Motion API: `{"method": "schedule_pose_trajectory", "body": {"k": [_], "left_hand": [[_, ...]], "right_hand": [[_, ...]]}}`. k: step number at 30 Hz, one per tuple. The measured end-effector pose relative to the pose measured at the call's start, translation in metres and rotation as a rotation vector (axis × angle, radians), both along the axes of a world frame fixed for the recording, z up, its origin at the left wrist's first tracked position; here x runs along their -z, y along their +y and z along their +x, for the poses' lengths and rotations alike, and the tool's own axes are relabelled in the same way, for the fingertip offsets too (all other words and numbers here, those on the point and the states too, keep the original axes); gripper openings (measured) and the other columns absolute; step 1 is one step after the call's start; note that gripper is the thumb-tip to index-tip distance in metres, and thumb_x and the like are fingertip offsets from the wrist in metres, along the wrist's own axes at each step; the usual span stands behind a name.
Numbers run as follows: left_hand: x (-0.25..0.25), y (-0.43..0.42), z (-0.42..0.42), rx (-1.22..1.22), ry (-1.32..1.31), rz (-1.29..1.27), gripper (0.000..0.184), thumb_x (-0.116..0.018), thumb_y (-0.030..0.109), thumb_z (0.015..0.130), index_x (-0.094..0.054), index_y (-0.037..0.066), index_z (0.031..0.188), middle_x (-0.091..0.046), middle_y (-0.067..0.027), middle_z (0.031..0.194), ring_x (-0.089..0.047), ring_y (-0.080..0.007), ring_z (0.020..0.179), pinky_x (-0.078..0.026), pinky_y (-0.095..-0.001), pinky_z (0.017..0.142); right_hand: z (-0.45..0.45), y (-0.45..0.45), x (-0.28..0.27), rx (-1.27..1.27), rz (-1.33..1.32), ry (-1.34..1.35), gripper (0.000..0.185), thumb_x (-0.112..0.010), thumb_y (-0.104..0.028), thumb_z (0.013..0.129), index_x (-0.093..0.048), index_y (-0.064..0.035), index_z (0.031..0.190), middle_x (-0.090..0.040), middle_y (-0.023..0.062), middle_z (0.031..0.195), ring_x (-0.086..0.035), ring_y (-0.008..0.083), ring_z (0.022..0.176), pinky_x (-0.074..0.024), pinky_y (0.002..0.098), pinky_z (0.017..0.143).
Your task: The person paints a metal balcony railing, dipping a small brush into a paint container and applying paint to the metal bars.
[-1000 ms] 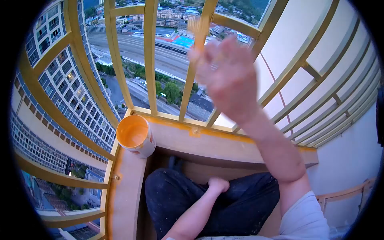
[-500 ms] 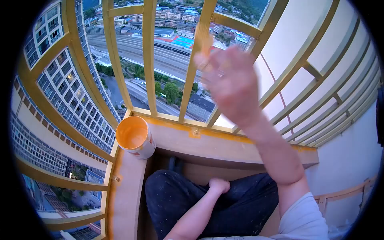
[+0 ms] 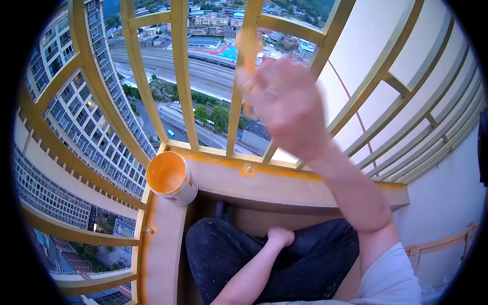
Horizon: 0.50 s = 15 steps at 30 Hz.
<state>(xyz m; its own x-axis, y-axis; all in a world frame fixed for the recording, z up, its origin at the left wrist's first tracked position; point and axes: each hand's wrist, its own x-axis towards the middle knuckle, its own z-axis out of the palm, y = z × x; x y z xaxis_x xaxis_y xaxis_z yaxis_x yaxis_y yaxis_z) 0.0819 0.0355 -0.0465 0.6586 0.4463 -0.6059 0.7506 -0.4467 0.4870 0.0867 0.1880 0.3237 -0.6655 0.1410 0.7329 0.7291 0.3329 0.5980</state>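
My right hand is raised in front of the yellow railing, blurred by motion. Its fingers are closed around a paintbrush, whose smeared orange-yellow head lies against or just in front of an upright bar; contact cannot be made out. Down in my lap, my left hand rests on the dark trousers, its fingers hidden from view. A white paint bucket, coated orange inside, stands upright on the ledge corner to the left, apart from both hands.
Yellow metal bars surround the ledge at the front, left and right. Orange paint marks the ledge along the bars and around a bolt. Beyond and far below lie a road, railway tracks and tall buildings. A pale wall stands at right.
My right hand and the paintbrush have shifted slightly left and down along the bar. The view has tilted a little. My left hand stays in my lap.
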Motion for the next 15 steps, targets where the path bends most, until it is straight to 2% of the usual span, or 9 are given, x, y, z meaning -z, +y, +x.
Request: {"method": "schedule_pose_trajectory", "body": {"k": [2,4,5,6,8,10,11,13,15], "left_hand": [[0.009,-0.002,0.0,0.032,-0.011,0.016,0.046,-0.037,0.028,0.1,-0.073,0.01,0.123,-0.066,-0.0144,0.134,-0.064,-0.0329,0.124,-0.05,-0.0455,0.102],[0.011,0.002,0.0,0.063,-0.02,0.043,0.047,-0.036,0.028,0.1,-0.073,0.01,0.122,-0.066,-0.0142,0.134,-0.064,-0.0328,0.124,-0.05,-0.0456,0.102],[0.01,0.002,-0.001,0.06,-0.026,0.036,0.05,-0.034,0.032,0.101,-0.072,0.009,0.123,-0.065,-0.0147,0.136,-0.063,-0.0329,0.125,-0.049,-0.0453,0.105],[0.01,0.0,-0.001,0.059,-0.031,0.025,0.054,-0.031,0.036,0.102,-0.071,0.008,0.125,-0.064,-0.0152,0.137,-0.062,-0.0329,0.126,-0.047,-0.045,0.107],[-0.002,0.001,-0.004,0.026,-0.012,-0.004,0.054,-0.032,0.037,0.102,-0.071,0.008,0.125,-0.064,-0.0155,0.137,-0.062,-0.0331,0.126,-0.047,-0.0449,0.107],[-0.003,0.001,-0.004,-0.017,0.002,-0.033,0.054,-0.032,0.037,0.101,-0.07,0.007,0.125,-0.064,-0.0157,0.137,-0.062,-0.0334,0.125,-0.046,-0.0448,0.107],[0.0,0.0,-0.004,-0.039,-0.029,-0.029,0.055,-0.031,0.037,0.102,-0.07,0.007,0.125,-0.064,-0.016,0.136,-0.062,-0.0339,0.125,-0.047,-0.0451,0.107],[0.006,0.0,-0.004,-0.062,-0.056,-0.024,0.055,-0.031,0.038,0.102,-0.071,0.007,0.124,-0.064,-0.0162,0.135,-0.061,-0.0344,0.125,-0.047,-0.0455,0.107],[0.012,0.001,-0.002,-0.028,-0.06,-0.004,0.055,-0.029,0.038,0.103,-0.071,0.008,0.122,-0.065,-0.0168,0.134,-0.062,-0.0355,0.123,-0.048,-0.0465,0.105]], "right_hand": [[-0.008,0.004,0.071,0.114,-0.249,-0.065,0.017,-0.069,-0.017,0.078,-0.068,-0.0022,0.087,-0.061,0.0065,0.084,-0.061,0.0201,0.089,-0.051,0.0331,0.072],[-0.011,0.013,0.134,-0.072,-0.48,-0.021,0.016,-0.066,-0.01,0.082,-0.067,-0.0023,0.095,-0.062,0.008,0.086,-0.064,0.0237,0.081,-0.0541,0.0376,0.069],[-0.018,0.012,0.141,-0.123,-0.602,0.037,0.015,-0.065,-0.009,0.082,-0.066,-0.0029,0.096,-0.061,0.008,0.085,-0.065,0.0237,0.081,-0.0547,0.0377,0.069],[-0.015,0.018,0.143,-0.122,-0.599,0.044,0.015,-0.065,-0.009,0.082,-0.066,-0.0029,0.096,-0.061,0.008,0.085,-0.065,0.0237,0.081,-0.0547,0.0377,0.069],[-0.017,0.027,0.093,-0.059,-0.565,0.133,0.012,-0.065,-0.009,0.082,-0.067,-0.0048,0.093,-0.062,0.0078,0.086,-0.065,0.0235,0.081,-0.0542,0.0371,0.068],[-0.012,0.024,0.024,-0.018,-0.305,0.183,0.011,-0.07,-0.012,0.08,-0.062,-0.0046,0.082,-0.063,0.0087,0.085,-0.065,0.0211,0.082,-0.055,0.0366,0.073],[-0.011,0.02,-0.013,-0.085,-0.063,0.155,0.01,-0.07,-0.011,0.079,-0.062,-0.0049,0.081,-0.064,0.0104,0.089,-0.065,0.0211,0.082,-0.0548,0.0354,0.071],[-0.008,0.015,-0.03,-0.152,0.18,0.129,0.01,-0.07,-0.009,0.078,-0.061,-0.0051,0.081,-0.065,0.0121,0.092,-0.065,0.0211,0.082,-0.0546,0.0343,0.07],[-0.009,0.005,-0.012,-0.049,0.078,0.095,0.01,-0.068,-0.011,0.08,-0.063,-0.0036,0.085,-0.067,0.0169,0.1,-0.064,0.0225,0.082,-0.0542,0.0318,0.068]]}}
